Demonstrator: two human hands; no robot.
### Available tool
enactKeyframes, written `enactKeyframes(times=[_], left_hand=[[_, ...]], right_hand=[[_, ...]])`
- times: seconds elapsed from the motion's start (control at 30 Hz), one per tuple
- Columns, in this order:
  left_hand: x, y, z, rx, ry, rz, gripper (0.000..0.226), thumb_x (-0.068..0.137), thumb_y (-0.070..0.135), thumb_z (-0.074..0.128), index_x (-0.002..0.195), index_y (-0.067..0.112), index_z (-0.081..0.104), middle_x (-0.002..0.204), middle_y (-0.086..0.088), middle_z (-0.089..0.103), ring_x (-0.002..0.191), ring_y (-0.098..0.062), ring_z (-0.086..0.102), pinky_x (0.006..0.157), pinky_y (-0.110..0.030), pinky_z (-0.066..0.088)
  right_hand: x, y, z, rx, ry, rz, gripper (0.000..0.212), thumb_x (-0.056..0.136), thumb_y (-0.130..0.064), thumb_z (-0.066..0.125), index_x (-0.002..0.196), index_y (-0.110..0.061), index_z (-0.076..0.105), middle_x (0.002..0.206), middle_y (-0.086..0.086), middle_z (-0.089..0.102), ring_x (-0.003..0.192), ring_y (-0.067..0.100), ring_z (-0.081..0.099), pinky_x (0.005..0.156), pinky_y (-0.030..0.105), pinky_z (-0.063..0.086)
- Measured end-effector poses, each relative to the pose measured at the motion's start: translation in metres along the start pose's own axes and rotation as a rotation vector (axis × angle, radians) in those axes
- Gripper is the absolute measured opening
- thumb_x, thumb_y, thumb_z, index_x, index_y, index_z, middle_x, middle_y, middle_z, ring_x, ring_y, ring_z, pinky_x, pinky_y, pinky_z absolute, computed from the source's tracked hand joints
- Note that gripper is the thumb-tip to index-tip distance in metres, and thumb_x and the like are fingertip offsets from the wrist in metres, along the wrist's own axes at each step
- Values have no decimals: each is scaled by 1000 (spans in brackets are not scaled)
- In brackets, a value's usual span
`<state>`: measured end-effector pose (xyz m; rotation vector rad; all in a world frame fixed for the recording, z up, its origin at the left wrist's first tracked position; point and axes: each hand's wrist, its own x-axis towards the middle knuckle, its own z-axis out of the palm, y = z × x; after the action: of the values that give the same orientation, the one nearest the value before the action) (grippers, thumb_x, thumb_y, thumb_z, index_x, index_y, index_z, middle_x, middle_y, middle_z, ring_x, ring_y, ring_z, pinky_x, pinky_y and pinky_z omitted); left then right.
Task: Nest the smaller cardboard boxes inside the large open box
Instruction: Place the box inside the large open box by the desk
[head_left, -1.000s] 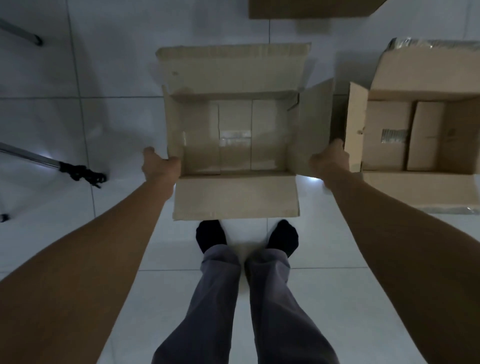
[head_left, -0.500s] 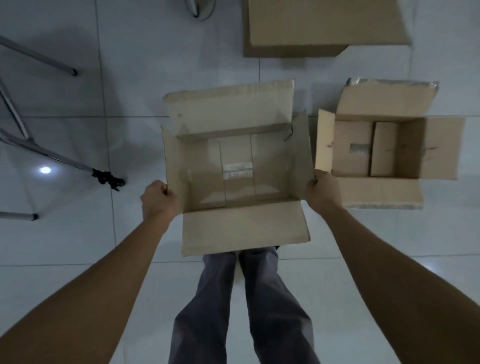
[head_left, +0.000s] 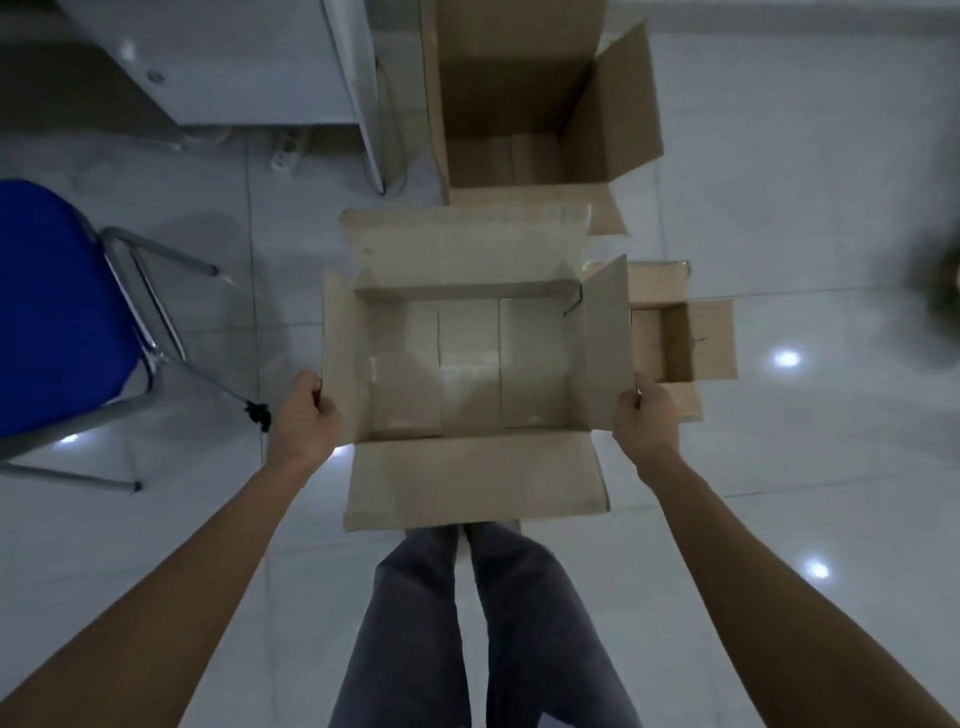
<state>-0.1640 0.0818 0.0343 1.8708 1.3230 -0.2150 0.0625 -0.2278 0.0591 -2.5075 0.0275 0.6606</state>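
Observation:
I hold an open medium cardboard box (head_left: 470, 374) in the air in front of me, its flaps spread and its inside empty. My left hand (head_left: 306, 415) grips the left side flap. My right hand (head_left: 647, 421) grips the right side flap. A small open box (head_left: 685, 345) rests on the floor just right of it, partly hidden behind the held box's flap. The large open box (head_left: 540, 98) stands farther ahead on the floor, with its flaps up.
A blue chair (head_left: 57, 312) with metal legs stands at the left. A white cabinet (head_left: 234, 62) and a power strip (head_left: 287, 148) are at the far left. My legs (head_left: 478, 634) are below the box on the white tiled floor.
The medium box has come up off the floor in both hands, and my view has risen. The large box ahead and the blue chair have come into view.

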Motion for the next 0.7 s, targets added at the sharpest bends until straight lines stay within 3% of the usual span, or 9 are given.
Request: enactKeyframes(times=[0.1,0.17,0.23,0.4,0.5,0.6,0.7], left_hand=[[-7,28,-28,-7,45,92,9,93,0,39,87,-3,44,73,-10,46,64,-20,43,55,-36,41],[-10,48,-43,-1,74,138,11,94,2,39,86,1,44,71,-7,44,61,-18,41,53,-31,34],[-13,70,-54,2,79,174,14,95,1,38,82,7,40,70,-4,40,62,-18,38,56,-31,32],[-7,123,-71,-13,103,248,19,91,-3,40,78,9,36,73,-8,41,68,-22,39,62,-33,32],[5,153,-74,-47,119,241,25,91,-3,42,74,14,34,72,-6,42,69,-22,43,59,-37,45],[20,185,-70,-71,97,198,26,92,0,42,73,16,33,80,-9,48,72,-24,48,62,-54,57],[38,217,-58,-44,85,194,22,93,0,44,75,12,38,77,-6,48,68,-22,48,55,-49,58]], right_hand=[[-14,-18,-23,104,97,-2,24,93,-2,37,102,3,60,69,17,55,61,25,47,52,27,36],[-22,-31,-33,138,163,-21,25,94,-2,38,100,-7,62,68,8,55,64,27,50,48,24,37],[-23,-45,-43,154,206,-8,26,95,-3,38,100,-10,62,71,10,60,62,27,50,47,26,37],[-5,-78,-74,204,263,-43,25,93,-2,38,95,-2,62,79,16,62,69,30,55,61,32,39],[17,-90,-96,188,337,-52,22,93,-3,40,89,-3,61,77,13,59,70,29,54,60,29,35],[42,-101,-115,167,388,-76,22,91,0,40,86,-3,61,69,10,56,60,24,50,49,27,27],[74,-111,-133,153,375,-91,23,92,2,39,88,1,61,71,17,60,57,25,49,48,26,29]])
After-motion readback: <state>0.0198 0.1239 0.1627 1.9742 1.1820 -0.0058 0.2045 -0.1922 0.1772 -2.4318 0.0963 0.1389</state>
